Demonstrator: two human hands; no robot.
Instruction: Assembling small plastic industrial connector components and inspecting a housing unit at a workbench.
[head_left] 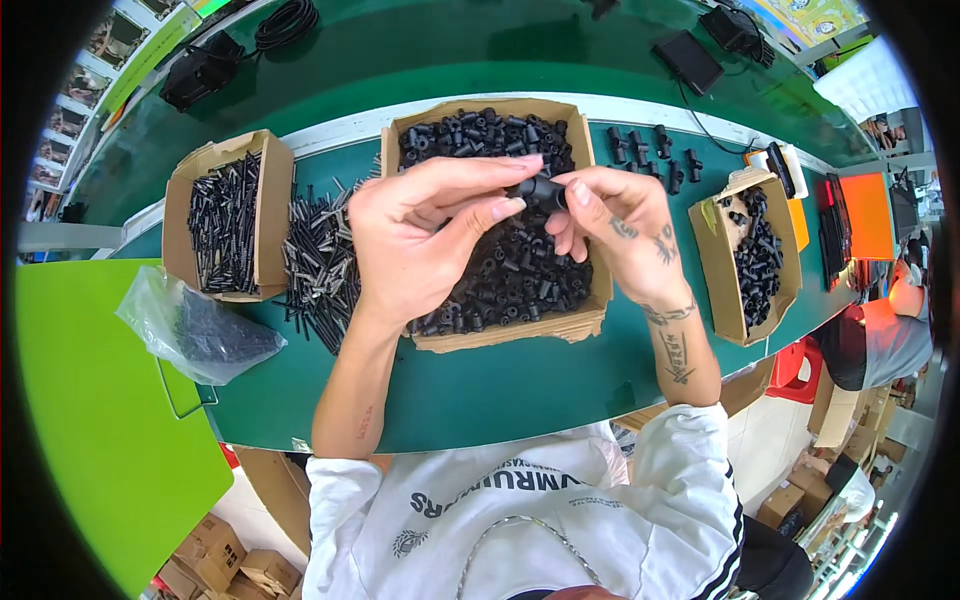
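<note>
Above a cardboard box [398, 112] full of short black fittings [520, 285], a black cylindrical plastic fitting [540, 192] is held between my two hands. My left hand [425, 225] has its thumb and fingers around the fitting's left end. From the other side, the thumb and fingertips of my right hand [625, 230] pinch its right end. Left of the box, thin dark and silvery pins [325, 260] are heaped on the green table [480, 390]. Part of the fitting is covered by my fingers.
A carton [272, 230] of dark rods stands at left, beside a clear plastic bag [200, 325] of dark parts. Several black fittings [640, 148] lie loose behind the main box. At right is another small-parts carton [728, 300]; farther right, a person [885, 340].
</note>
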